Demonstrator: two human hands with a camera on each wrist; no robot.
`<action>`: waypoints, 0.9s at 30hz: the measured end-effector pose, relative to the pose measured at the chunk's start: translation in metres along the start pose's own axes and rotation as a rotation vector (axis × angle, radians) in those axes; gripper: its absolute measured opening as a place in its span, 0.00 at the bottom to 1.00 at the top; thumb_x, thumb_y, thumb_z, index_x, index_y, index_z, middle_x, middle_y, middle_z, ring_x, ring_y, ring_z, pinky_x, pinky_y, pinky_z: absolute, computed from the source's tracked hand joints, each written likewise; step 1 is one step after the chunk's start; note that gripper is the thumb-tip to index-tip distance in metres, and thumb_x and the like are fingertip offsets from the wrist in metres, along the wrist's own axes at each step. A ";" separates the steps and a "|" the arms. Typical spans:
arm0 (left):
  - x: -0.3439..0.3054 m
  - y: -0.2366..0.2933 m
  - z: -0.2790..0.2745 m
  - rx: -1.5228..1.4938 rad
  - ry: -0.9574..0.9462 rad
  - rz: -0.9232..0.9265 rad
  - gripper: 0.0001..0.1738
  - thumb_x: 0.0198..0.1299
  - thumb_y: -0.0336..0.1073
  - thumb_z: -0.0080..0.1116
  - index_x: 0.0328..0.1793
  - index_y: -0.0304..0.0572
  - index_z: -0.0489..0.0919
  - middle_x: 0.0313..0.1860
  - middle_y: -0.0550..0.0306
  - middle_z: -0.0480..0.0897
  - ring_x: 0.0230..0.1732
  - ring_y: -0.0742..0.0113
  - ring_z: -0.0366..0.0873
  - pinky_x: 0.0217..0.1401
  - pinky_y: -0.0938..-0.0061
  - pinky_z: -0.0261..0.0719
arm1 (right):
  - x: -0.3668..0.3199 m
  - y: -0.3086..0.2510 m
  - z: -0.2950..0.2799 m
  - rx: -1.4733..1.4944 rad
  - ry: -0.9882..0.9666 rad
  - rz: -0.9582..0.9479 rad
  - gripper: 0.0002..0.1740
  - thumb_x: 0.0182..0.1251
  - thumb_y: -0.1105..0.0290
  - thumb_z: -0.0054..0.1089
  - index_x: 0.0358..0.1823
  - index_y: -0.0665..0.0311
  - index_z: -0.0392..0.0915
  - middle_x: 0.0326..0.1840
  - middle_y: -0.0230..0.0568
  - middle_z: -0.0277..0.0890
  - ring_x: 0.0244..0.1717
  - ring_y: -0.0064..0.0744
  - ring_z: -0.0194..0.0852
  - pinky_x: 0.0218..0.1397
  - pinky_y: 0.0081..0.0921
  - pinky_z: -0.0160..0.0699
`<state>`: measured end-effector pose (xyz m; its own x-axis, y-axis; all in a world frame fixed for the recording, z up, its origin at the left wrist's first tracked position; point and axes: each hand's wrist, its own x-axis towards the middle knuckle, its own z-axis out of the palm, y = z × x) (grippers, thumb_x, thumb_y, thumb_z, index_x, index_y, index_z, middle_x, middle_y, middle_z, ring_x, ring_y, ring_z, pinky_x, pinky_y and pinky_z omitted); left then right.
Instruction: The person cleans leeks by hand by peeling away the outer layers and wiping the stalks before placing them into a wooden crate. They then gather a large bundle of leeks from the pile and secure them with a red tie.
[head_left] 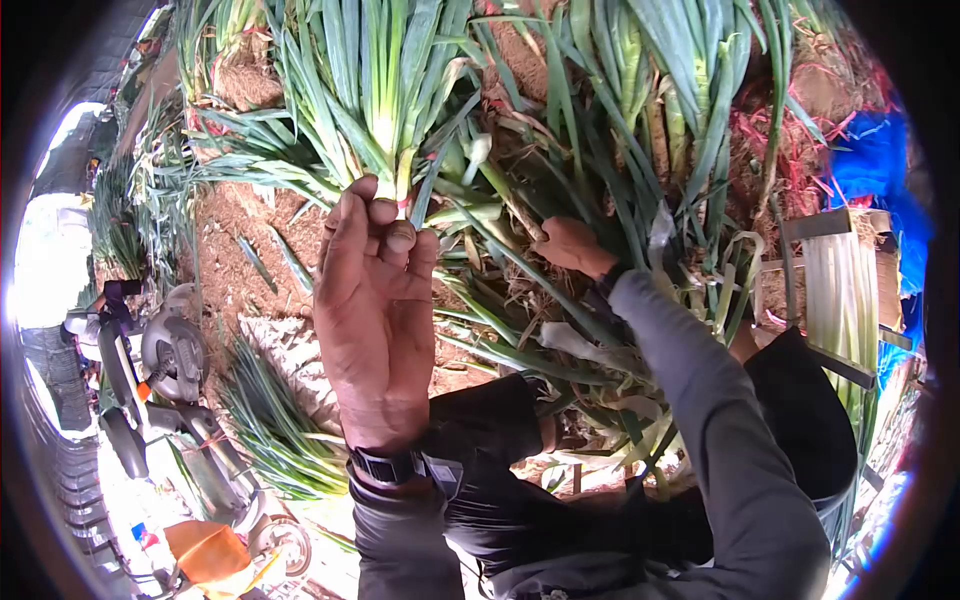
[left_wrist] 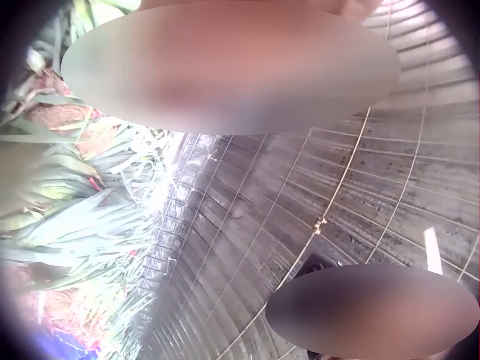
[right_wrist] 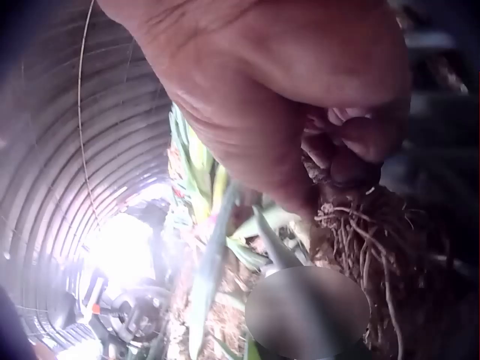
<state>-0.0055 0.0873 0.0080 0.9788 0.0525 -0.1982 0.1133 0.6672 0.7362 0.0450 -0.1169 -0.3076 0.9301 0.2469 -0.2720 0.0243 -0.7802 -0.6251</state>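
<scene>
My left hand [head_left: 375,300], palm up, curls its fingertips round the lower stems of a bunch of green onions [head_left: 385,110], where a bit of red shows. The leaves fan out away from me. To the right, my right hand [head_left: 572,245] reaches into a pile of green onions and grips a stalk [head_left: 515,205] near its base. The right wrist view shows the right hand [right_wrist: 277,97] with curled fingers against brown stringy roots [right_wrist: 367,240]. A blurred patch hides most of the left hand in the left wrist view.
More onion bunches [head_left: 680,90] lie at the back and right, and a loose pile [head_left: 275,430] lies at lower left. Red ties [head_left: 785,160] and blue cloth [head_left: 870,160] are at right. A motorbike [head_left: 175,350] stands at left. Wooden slats [head_left: 835,225] are at the right edge.
</scene>
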 end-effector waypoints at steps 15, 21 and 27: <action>0.011 -0.078 0.023 0.236 0.277 -0.022 0.16 0.75 0.45 0.59 0.56 0.40 0.76 0.33 0.66 0.75 0.32 0.76 0.71 0.36 0.79 0.76 | -0.254 -0.026 -0.268 0.438 -0.065 -0.462 0.24 0.71 0.55 0.65 0.50 0.74 0.83 0.38 0.42 0.79 0.36 0.34 0.75 0.40 0.36 0.72; -0.018 -0.136 0.047 0.037 -0.174 -0.482 0.44 0.75 0.60 0.54 0.78 0.28 0.59 0.64 0.34 0.73 0.60 0.44 0.78 0.73 0.55 0.78 | -0.394 -0.120 -0.372 0.192 -0.046 -0.045 0.21 0.72 0.59 0.62 0.53 0.71 0.84 0.33 0.43 0.80 0.37 0.32 0.79 0.43 0.36 0.77; -0.020 -0.106 0.104 -0.086 -0.497 -0.145 0.28 0.71 0.54 0.64 0.67 0.47 0.74 0.55 0.59 0.82 0.57 0.64 0.80 0.63 0.64 0.81 | -0.425 -0.077 -0.279 0.232 0.060 -0.284 0.14 0.62 0.66 0.75 0.41 0.66 0.80 0.29 0.42 0.77 0.26 0.32 0.79 0.30 0.36 0.76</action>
<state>-0.0194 -0.0614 0.0012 0.9196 -0.3894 0.0523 0.2592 0.7012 0.6642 -0.2501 -0.3218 0.0603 0.9181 0.3955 -0.0254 0.2069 -0.5330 -0.8204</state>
